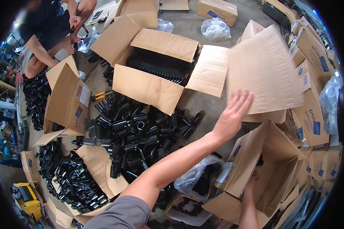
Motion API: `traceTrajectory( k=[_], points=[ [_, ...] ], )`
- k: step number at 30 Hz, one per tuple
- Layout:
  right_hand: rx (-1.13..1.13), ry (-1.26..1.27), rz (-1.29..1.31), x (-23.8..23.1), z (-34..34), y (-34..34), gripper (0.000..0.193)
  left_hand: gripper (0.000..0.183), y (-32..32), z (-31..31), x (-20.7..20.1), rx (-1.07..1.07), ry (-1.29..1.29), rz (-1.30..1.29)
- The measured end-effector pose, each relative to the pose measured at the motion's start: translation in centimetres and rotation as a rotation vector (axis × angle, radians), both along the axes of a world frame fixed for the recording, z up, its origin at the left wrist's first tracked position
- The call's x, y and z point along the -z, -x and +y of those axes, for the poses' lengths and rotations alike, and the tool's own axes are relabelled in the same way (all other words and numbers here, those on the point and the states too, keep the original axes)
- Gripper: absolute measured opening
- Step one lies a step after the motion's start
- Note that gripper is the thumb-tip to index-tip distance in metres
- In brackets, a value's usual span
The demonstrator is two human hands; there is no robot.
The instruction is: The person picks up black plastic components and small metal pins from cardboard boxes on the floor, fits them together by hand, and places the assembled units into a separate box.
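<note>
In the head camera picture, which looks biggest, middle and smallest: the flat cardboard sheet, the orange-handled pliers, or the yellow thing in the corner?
1. Cardboard sheet, by far the largest, beside the left hand.
2. Yellow thing.
3. Pliers, smallest.
The fisheye rim squashes the yellow thing, so two and three are less sure.

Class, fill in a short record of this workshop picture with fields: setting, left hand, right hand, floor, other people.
setting: concrete floor crowded with cardboard boxes
left hand: left hand open, touching a flat cardboard sheet, blurred
right hand: right hand at the flap of an open cardboard box, fingers hidden
floor: pile of black metal parts
other people: a seated person at upper left
</note>
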State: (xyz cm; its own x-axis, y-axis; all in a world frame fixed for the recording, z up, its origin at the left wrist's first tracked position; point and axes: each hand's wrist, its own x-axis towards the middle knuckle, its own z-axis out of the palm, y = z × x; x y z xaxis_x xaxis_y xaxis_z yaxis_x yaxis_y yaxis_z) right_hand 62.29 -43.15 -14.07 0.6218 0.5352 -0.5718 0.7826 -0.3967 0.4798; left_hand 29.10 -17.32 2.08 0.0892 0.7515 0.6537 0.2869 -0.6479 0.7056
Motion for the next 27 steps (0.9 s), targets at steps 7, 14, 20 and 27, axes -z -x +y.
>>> traceTrajectory(
  k=[7,14,20,27],
  points=[
    [0.159,-0.697,0.359,3.1,-2.8,-1.8,0.065,0.074,-1.2,5.6,1.7,-0.169,0.183,-0.002],
    [-0.343,-0.178,-0.404,4.0,-1.8,1.4,0.063,0.045,5.5,2.0,4.0,-0.037,0.438,0.462],
    [-0.135,0.074,-0.175,-4.7,1.6,6.5,0.068,0.029,21.3,8.5,-0.9,-0.629,0.358,0.44],
    [0.037,-0.056,-0.17,-4.0,1.7,5.7,0.067,0.101,19.1,15.2,3.1,-0.508,0.931,1.1]
  ],
)
